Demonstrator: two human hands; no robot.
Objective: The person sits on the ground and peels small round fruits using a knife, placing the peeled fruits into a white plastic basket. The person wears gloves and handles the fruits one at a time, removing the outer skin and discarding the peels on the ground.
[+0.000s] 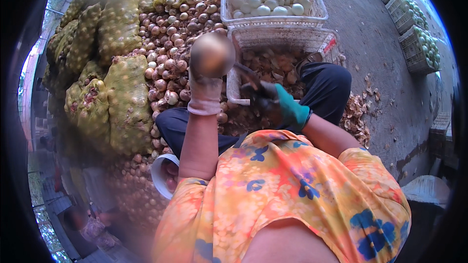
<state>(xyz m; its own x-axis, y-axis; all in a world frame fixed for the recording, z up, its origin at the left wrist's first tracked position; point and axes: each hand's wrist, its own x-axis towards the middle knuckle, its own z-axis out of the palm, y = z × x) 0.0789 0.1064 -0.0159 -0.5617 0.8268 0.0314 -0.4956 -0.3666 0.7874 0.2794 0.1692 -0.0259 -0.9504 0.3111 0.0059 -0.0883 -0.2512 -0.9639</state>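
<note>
My left hand, in a pale glove with a dark palm, is raised in front of me and grips an onion. The onion looks round and brownish but is blurred. Lower and to the right, my right hand wears a green and black glove. Its fingers close on a dark, narrow tool, seemingly a knife, which points up toward the onion. Beneath both hands stands a white plastic crate with loose brown onion skins inside.
A second crate beyond holds peeled white onions. Unpeeled onions are heaped at left beside full yellow mesh sacks. A white bucket sits by my left elbow. Filled crates line the right; another person is at lower left.
</note>
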